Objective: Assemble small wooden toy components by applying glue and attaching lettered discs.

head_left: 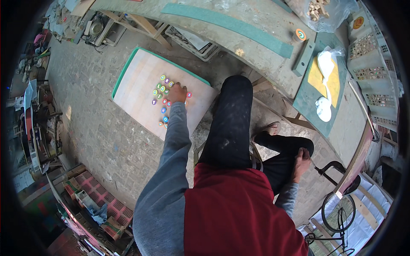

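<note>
two hands are lying well apart, one over the coloured pieces

many small round pieces [162, 88] are lying loosely grouped on a pale, green-edged low counter [136, 81], some in green and yellow, others in purple, red, blue and orange. the left hand [177, 93] is hanging over the right side of the group, palm down, with its fingers curling toward the surface. those fingers are sitting fairly narrow, but they are hiding what is under them, so i cannot tell whether they are holding a piece. one red piece [189, 94] is lying just to the right of that hand, and a few more are trailing down toward the near edge, beside the grey sleeve [173, 134].

the right hand [302, 161] is resting at the person's bent right knee. its fingers are bunching close together; i cannot tell whether they are holding anything.

farther up, a long counter [256, 17] is carrying a green strip [226, 23], a small cup-like thing [300, 35] with an orange top and a clear bag [318, 10] of wooden bits. white plastic [326, 68] is lying across a yellow sheet [316, 79] there. a bicycle [341, 229] is standing at the lower right, and a red crate [102, 196] is sitting at the lower left.
</note>
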Available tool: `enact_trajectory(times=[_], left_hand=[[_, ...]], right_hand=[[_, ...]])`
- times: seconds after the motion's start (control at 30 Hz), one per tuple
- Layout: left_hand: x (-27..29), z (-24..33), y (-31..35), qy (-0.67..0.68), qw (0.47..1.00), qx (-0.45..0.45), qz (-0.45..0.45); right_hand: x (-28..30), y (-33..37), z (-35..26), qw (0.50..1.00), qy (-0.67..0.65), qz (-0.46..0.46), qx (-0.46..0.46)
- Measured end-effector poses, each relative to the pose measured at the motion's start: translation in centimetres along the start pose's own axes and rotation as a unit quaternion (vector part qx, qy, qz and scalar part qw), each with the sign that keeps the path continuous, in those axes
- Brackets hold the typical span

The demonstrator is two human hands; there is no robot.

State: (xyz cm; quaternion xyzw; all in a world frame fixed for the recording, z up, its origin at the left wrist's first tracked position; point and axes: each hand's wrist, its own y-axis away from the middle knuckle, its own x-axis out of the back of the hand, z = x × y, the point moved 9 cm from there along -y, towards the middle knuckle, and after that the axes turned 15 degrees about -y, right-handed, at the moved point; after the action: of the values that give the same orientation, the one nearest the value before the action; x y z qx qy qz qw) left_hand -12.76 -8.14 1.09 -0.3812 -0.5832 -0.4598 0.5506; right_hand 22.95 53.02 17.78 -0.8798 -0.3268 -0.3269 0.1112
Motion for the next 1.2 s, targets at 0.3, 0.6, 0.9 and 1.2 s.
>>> enact_trajectory(times=[0.3, 0.6, 0.9, 1.2], left_hand=[[40.0, 11.8, 9.0, 0.463, 0.784, -0.174, 0.374], [42.7, 34.2, 12.4, 0.289, 0.762, -0.519, 0.258], [42.2, 33.2, 11.3, 0.262, 0.776, -0.507, 0.266], [35.2, 6.0, 7.5, 0.326, 0.899, -0.134, 0.26]], right_hand=[[0.4, -0.7, 2.5, 0.999, 0.03, 0.02, -0.038], [1.1, -0.1, 1.7, 0.998, 0.052, 0.037, -0.005], [0.9, -0.1, 1.5, 0.998, 0.05, 0.026, -0.023], [0.7, -0.2, 1.5, 1.0, -0.002, 0.021, 0.01]])
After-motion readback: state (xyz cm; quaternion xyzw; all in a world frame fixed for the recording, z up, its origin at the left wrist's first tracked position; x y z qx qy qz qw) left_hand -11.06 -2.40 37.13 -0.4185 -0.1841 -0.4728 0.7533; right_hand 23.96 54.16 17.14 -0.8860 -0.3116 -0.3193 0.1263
